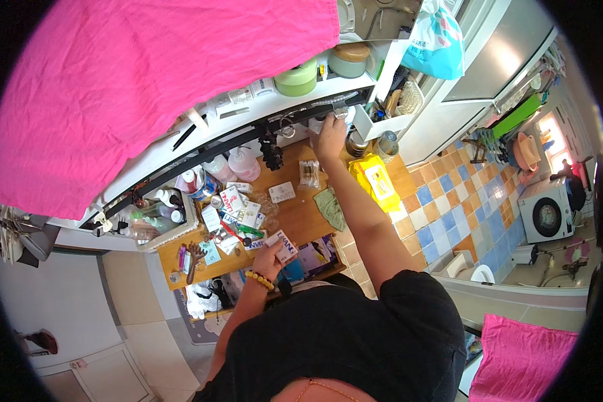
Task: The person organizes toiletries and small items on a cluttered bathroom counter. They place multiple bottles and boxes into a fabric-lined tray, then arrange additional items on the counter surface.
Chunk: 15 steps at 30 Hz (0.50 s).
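My left hand (268, 261), with a beaded bracelet at the wrist, holds a small white printed box (283, 246) over the near edge of the wooden tabletop (301, 213). Stretched away to the far right, my right hand (330, 135) is by a white item (350, 114) under the shelf edge; whether its fingers grip anything is hidden. To the left lies a pile of small white boxes (232, 199) with a red-handled tool (233, 232) and a green item (250, 230) on it. A clear pack of cotton swabs (309, 174) and another white box (281, 192) rest mid-table.
A yellow wipes pack (375, 183) and a green cloth (330, 209) flank my right forearm. Pump bottles (243, 163) and a basket of bottles (191, 221) stand at left. Below the tabletop, an open drawer (339, 266) holds packages. A white shelf (221, 120) overhangs the back.
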Available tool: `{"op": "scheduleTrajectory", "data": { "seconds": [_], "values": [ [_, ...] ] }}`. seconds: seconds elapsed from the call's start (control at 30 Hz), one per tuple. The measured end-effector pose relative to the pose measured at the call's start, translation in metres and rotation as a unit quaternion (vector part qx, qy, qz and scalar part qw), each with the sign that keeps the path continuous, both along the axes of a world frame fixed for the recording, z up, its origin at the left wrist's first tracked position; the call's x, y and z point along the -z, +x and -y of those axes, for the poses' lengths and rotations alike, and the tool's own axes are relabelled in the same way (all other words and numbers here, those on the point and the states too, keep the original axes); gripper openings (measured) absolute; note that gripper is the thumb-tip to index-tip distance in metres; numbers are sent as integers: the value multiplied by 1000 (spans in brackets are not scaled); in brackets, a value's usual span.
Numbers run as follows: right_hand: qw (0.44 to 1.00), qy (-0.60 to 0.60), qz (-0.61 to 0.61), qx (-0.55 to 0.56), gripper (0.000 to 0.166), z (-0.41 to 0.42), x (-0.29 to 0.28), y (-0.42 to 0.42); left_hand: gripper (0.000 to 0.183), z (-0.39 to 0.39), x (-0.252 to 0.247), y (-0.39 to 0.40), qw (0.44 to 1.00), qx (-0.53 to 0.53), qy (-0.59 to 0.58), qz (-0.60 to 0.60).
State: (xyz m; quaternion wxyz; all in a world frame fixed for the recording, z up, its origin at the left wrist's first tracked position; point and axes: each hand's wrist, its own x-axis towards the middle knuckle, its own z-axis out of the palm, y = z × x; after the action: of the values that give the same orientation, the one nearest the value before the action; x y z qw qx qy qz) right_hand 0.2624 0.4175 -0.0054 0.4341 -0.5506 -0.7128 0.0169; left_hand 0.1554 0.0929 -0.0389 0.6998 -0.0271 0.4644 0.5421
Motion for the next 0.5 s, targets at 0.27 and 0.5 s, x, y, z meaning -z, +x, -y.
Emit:
{"op": "scheduleTrajectory", "data": {
  "seconds": [0.27,0.5],
  "values": [
    [992,-65,-106,-10,68,9,7,11,24,-1,-6,4,1000,5,16,0],
    [987,-123,60,-80,49,65,61,8,26,16,-1,-6,999,-29,23,2]
  ]
}}
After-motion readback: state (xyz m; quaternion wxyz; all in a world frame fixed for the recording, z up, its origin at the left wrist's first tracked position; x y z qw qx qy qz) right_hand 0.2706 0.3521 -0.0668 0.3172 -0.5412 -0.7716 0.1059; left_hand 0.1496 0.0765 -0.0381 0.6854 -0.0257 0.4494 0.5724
